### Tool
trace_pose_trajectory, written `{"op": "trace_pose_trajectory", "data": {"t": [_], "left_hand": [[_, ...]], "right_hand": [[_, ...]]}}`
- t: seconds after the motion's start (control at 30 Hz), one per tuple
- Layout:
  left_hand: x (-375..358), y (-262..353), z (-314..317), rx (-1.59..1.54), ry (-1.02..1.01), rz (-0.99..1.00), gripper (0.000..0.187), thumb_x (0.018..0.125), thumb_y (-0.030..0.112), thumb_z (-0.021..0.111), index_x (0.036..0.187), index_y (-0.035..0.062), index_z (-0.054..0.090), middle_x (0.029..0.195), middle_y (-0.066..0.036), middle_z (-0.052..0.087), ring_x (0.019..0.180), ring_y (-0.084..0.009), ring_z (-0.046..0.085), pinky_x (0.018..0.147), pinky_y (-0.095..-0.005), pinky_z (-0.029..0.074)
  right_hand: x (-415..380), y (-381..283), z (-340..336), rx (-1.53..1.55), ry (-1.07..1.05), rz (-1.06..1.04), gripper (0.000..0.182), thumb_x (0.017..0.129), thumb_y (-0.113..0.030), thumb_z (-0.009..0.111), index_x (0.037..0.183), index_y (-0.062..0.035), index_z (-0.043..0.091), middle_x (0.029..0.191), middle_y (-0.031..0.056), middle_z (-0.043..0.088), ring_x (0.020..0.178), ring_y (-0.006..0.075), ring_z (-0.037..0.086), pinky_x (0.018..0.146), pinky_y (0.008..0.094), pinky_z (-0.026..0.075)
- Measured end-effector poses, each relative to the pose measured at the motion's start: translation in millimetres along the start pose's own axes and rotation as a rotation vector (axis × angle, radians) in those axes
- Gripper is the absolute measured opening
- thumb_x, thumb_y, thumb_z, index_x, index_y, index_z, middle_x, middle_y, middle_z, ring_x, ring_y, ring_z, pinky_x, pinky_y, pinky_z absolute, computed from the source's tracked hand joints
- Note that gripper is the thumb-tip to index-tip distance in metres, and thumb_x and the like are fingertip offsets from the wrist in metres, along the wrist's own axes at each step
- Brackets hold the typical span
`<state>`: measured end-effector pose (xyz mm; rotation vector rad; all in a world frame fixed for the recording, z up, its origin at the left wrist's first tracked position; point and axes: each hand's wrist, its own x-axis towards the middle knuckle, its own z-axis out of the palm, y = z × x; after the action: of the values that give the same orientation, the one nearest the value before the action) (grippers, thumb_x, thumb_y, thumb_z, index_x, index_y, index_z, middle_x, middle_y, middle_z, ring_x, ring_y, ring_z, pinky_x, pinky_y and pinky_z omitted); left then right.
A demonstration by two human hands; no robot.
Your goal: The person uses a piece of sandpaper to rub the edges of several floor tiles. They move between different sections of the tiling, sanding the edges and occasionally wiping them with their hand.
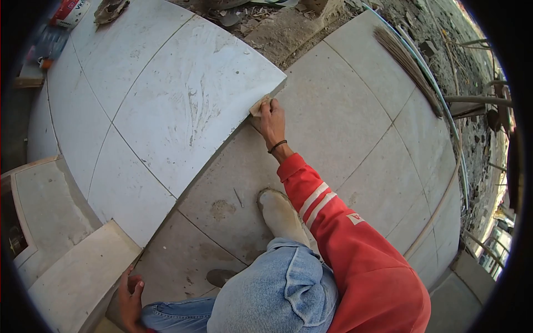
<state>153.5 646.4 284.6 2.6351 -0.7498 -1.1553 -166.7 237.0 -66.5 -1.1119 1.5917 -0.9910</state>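
Observation:
My right hand, in a red sleeve with white stripes, is closed on a small tan piece, which could be a folded scrap or a pad; I cannot tell its kind. The piece is pressed against the edge of a raised, white-tiled platform, close to its corner. Pale smears and specks mark the tiles there. Low at the left, my left hand has its fingers loosely bent and apart, with nothing between them. It hangs beside the edge of a lower tiled slab.
Grey floor tiles lie below the platform, under my shoe. A stick broom rests at the upper right beside a pale hose. Rubble borders the tiles at the back. A bucket stands at the upper left.

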Motion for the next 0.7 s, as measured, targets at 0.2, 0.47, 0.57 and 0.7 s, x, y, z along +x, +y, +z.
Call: {"op": "trace_pose_trajectory", "data": {"t": [0.2,0.47,0.57,0.7], "left_hand": [[3,-5,-1,0.003,-0.015,0.004,0.059,0.096,0.015,0.072,0.15,0.0027,0.054,0.108,-0.012,0.07,0.1,-0.0174,0.066,0.091,-0.032,0.052],[10,-1,-1,-0.026,-0.022,-0.028,0.057,0.098,0.016,0.072,0.151,0.004,0.053,0.111,-0.011,0.07,0.1,-0.0167,0.065,0.091,-0.0324,0.053],[14,10,1,-0.018,-0.03,0.002,0.056,0.099,0.016,0.071,0.151,0.004,0.053,0.111,-0.011,0.07,0.1,-0.0167,0.065,0.091,-0.0323,0.053],[4,-7,-2,0.0,-0.022,-0.025,0.057,0.099,0.018,0.072,0.151,0.0039,0.053,0.112,-0.012,0.07,0.101,-0.0173,0.065,0.091,-0.0323,0.053]], "right_hand": [[26,18,-25,0.221,0.032,0.046,0.03,0.102,-0.025,0.057,0.091,0.0022,0.063,0.075,0.0068,0.06,0.069,0.015,0.055,0.064,0.0348,0.046],[-82,8,49,0.005,-0.03,0.043,0.034,0.104,-0.026,0.051,0.096,0.0067,0.057,0.095,0.0333,0.064,0.089,0.05,0.061,0.083,0.0519,0.047],[-161,19,54,-0.104,-0.534,0.033,0.031,0.103,-0.025,0.055,0.097,0.0058,0.059,0.093,0.0306,0.064,0.087,0.0475,0.062,0.08,0.0504,0.049],[-128,25,24,0.081,-0.215,0.083,0.032,0.104,-0.025,0.056,0.091,0.0051,0.056,0.083,0.0245,0.061,0.074,0.0377,0.057,0.073,0.0456,0.048]]}}
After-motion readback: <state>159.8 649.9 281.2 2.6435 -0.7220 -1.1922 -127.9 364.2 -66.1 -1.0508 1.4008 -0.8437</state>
